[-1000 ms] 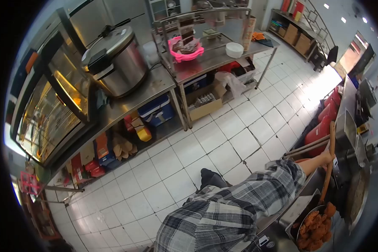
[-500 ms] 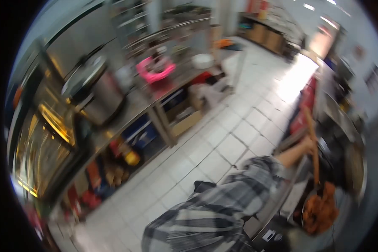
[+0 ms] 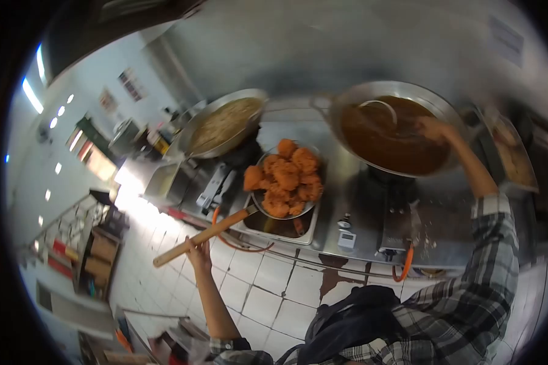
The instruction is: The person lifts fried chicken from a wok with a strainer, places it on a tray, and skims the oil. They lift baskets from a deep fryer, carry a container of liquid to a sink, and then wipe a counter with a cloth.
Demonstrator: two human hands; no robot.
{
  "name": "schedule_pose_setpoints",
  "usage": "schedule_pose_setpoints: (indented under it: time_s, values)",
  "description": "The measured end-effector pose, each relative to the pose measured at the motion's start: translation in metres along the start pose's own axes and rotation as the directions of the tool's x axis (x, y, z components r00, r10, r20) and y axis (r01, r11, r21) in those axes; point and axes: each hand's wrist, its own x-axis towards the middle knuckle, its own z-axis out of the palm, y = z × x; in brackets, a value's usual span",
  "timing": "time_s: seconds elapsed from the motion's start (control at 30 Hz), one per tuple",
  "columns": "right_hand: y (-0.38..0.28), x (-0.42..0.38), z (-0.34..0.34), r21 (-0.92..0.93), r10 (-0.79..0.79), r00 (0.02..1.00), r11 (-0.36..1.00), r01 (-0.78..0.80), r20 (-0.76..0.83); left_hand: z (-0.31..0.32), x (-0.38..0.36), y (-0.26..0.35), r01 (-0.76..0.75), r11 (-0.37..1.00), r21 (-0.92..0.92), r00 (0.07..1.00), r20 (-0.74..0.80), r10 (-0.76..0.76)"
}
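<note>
I see the left hand [image 3: 198, 250] with its fingers clenched around the far end of a long wooden handle [image 3: 202, 236], which keeps the arm well away from the heat; the round strainer [image 3: 284, 210] at its other end, piled with fried chicken [image 3: 286, 177], hangs over a steel tray [image 3: 305, 225] sunk in the worktop [image 3: 359, 207], I judge so that oil drips there. The right hand [image 3: 433, 129] reaches out straight over the wok of dark oil [image 3: 391, 141], fingers closed on a wire skimmer [image 3: 377, 108].
</note>
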Motion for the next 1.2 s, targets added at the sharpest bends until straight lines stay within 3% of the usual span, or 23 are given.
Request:
schedule_pose_setpoints:
  time_s: [0.07, 0.27, 0.6, 1.0, 1.07, 1.2]
  values:
    - [-0.013, -0.019, -0.005, 0.207, 0.065, 0.993, 0.975, -0.084, 0.098, 0.002, -0.002, 0.002, -0.001, 1.000, -0.007, 0.999, 0.038, 0.001]
    - [-0.033, -0.058, -0.013, 0.461, 0.113, 0.951, 0.854, -0.240, 0.287, 0.009, -0.009, 0.006, 0.003, 1.000, -0.001, 0.998, 0.062, -0.003]
    - [-0.033, -0.128, -0.026, 0.410, 0.122, 0.932, 0.873, -0.265, 0.342, 0.015, -0.023, 0.011, -0.010, 1.000, 0.001, 1.000, 0.024, 0.010]
    - [-0.046, -0.219, -0.038, 0.315, 0.272, 0.955, 0.902, -0.295, 0.117, 0.005, -0.024, 0.016, 0.004, 1.000, -0.017, 0.998, 0.068, -0.003]
    - [-0.024, -0.222, -0.045, 0.467, 0.241, 0.943, 0.823, -0.323, 0.228, 0.004, -0.023, 0.015, 0.018, 1.000, -0.025, 0.997, 0.077, -0.016]
    - [0.005, -0.208, -0.058, 0.594, 0.328, 0.923, 0.709, -0.380, 0.200, 0.005, -0.030, 0.018, 0.022, 1.000, -0.022, 0.996, 0.087, -0.020]
